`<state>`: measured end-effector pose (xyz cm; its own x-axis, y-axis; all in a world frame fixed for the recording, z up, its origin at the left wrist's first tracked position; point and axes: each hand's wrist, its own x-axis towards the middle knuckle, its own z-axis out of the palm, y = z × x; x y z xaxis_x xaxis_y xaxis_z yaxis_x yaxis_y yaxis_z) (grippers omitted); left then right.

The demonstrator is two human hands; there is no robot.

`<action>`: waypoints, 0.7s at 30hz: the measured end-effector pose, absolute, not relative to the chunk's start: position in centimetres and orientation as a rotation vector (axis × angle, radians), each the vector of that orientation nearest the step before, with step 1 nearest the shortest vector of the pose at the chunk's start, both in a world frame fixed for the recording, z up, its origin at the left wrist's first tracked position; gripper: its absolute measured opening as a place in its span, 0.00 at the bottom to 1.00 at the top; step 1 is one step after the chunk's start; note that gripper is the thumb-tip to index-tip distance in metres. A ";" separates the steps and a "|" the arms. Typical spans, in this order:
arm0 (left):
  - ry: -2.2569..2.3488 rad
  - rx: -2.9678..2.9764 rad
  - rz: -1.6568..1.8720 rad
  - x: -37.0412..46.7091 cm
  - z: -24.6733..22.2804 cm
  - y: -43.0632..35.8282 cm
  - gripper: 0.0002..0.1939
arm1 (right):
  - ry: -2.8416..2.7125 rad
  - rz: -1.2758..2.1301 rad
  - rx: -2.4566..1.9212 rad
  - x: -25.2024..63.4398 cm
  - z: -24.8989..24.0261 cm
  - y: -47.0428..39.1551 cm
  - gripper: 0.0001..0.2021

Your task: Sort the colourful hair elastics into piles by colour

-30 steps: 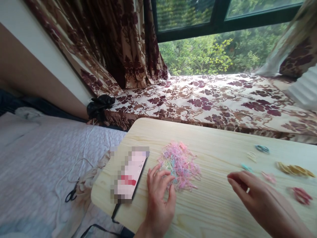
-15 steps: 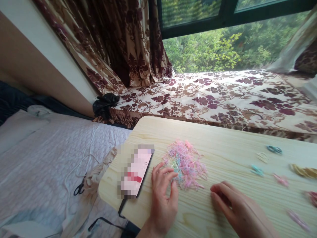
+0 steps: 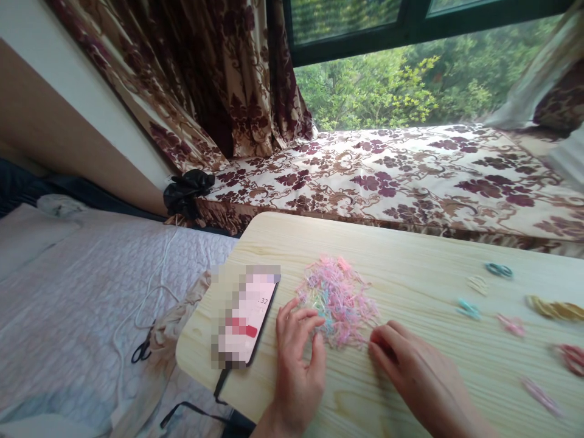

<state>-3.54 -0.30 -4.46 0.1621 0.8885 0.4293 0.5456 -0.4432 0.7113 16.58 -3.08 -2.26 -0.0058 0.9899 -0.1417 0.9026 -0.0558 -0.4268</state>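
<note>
One phone [image 3: 249, 316] is lying at the left of the table [image 3: 410, 255]. Beside it, the left hand [image 3: 298, 359] is spreading its fingers loosely, the tips reaching the near-left edge of a pastel pile of thin bands [image 3: 340, 301]. The right hand [image 3: 410, 371] is holding thumb and forefinger close together at the pile's near-right edge; whether they are pinching a band, I cannot tell. Farther right, turquoise bands [image 3: 469, 309], cream bands [image 3: 477, 285], blue bands [image 3: 499, 270], pink bands [image 3: 511, 325], lilac bands [image 3: 542, 396], mustard bands [image 3: 554, 308] and red bands [image 3: 571, 358] are lying apart.
</note>
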 end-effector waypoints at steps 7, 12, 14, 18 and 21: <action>1.346 2.065 1.165 -3.4 -4.4 -0.2 0.14 | -1.971 0.618 -2.027 16.9 -1.5 -3.5 0.17; 1.333 2.072 1.189 -3.4 -4.5 -0.2 0.14 | -1.861 0.669 -1.953 17.9 -2.2 -4.4 0.18; 1.331 2.091 1.199 -3.5 -4.7 -0.2 0.14 | -1.810 0.648 -1.911 18.2 -2.6 -4.7 0.17; 1.331 2.132 1.222 -3.4 -5.0 -0.1 0.14 | -1.731 0.665 -1.839 18.6 -2.9 -5.3 0.15; 1.331 2.162 1.227 -3.4 -5.2 0.0 0.14 | -1.660 0.726 -1.825 18.6 -2.3 -5.6 0.15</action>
<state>-3.42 0.00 -5.21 0.1969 0.8428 0.5009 0.5678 -0.5145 0.6426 18.57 -5.61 -2.34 0.0859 0.9961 -0.0208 0.6913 -0.0746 -0.7187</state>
